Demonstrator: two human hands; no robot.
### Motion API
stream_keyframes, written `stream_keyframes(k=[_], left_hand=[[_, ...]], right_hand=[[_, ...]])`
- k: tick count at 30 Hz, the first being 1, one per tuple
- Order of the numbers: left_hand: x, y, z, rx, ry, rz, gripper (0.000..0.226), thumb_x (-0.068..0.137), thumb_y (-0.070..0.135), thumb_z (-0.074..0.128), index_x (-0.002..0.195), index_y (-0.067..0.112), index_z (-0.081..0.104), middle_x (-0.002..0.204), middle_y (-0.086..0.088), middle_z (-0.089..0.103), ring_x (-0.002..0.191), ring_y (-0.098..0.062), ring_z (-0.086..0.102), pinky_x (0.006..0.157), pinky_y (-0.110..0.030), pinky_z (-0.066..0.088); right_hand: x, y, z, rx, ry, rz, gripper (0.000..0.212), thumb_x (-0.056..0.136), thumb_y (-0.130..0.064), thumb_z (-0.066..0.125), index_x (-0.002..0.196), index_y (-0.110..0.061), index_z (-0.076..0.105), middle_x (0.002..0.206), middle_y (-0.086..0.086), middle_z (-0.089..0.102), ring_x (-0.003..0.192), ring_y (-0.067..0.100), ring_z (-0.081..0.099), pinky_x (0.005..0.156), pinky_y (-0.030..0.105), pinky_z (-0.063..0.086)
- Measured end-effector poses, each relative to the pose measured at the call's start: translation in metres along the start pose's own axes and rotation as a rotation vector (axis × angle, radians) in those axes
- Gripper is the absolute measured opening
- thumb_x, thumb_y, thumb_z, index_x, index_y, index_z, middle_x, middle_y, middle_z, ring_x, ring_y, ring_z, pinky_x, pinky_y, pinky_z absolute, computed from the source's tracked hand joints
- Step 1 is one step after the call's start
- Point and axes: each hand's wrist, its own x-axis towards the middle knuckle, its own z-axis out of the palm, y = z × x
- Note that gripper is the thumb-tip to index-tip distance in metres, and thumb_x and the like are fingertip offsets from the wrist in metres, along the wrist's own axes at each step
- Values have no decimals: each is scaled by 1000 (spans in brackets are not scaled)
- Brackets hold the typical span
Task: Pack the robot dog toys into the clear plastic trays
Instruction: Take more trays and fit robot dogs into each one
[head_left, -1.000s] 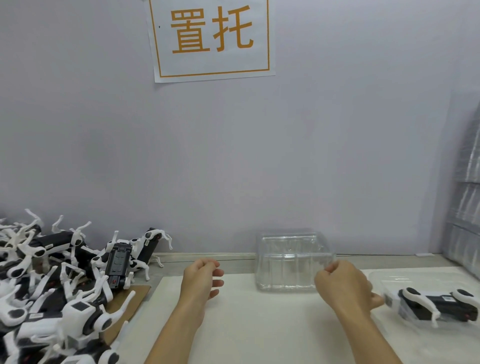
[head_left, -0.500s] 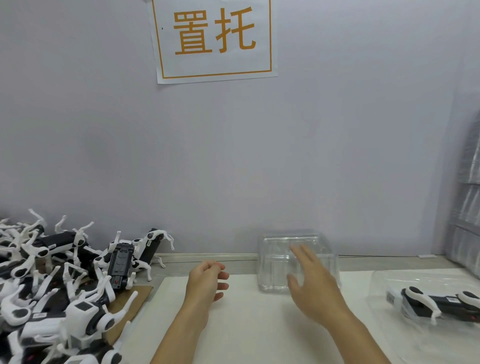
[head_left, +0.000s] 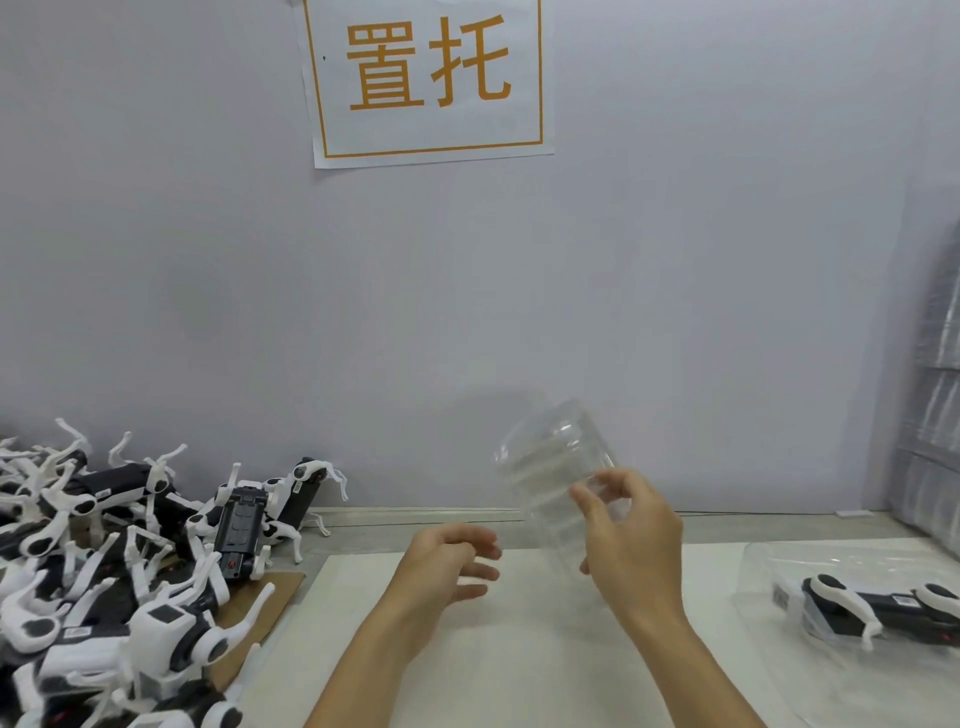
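Two hands over the desk (head_left: 519, 649): right hand (head_left: 631, 540) gripping tilted clear plastic tray stack (head_left: 550, 467), left hand (head_left: 447, 564) loosely curled, empty.

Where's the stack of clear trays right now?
In the head view the stack of clear trays is tilted, lifted off the white mat just right of centre, gripped by the right hand, with the left hand open beside it.

Two bare forearms, sleeveless in view; left hand (head_left: 447, 558), right hand (head_left: 631, 535)
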Motion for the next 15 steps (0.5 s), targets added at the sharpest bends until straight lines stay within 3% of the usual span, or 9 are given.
stream_keyframes(k=[3,5,8,15], left_hand=[[-3,10,11,-35,-231,169,32,79,13,67,111,13,71,111,-1,73,98,-15,68,81,-31,55],[-2,14,22,-51,-177,245,29,82,18,76,109,14,71,108,0,74,98,-18,70,79,-31,55],[1,17,28,-85,-66,330,11,91,8,68,101,8,71,97,-10,76,88,-30,73,82,-38,58],[0,18,29,-38,-104,352,16,97,4,57,102,10,71,101,-11,76,90,-33,74,90,-46,56]], right_hand=[[-2,-10,3,143,-4,21,8,90,-25,71,89,-27,63,89,-4,64,48,18,60,36,22,45],[-5,-15,6,168,-64,37,8,91,-23,71,89,-26,63,89,-4,65,42,14,58,36,20,43],[-8,-17,9,206,-117,100,6,92,-24,69,91,-22,63,94,-5,65,39,21,59,36,19,40],[-1,-14,4,206,-80,178,5,91,-25,71,89,-24,67,92,-6,69,39,28,62,36,23,39]])
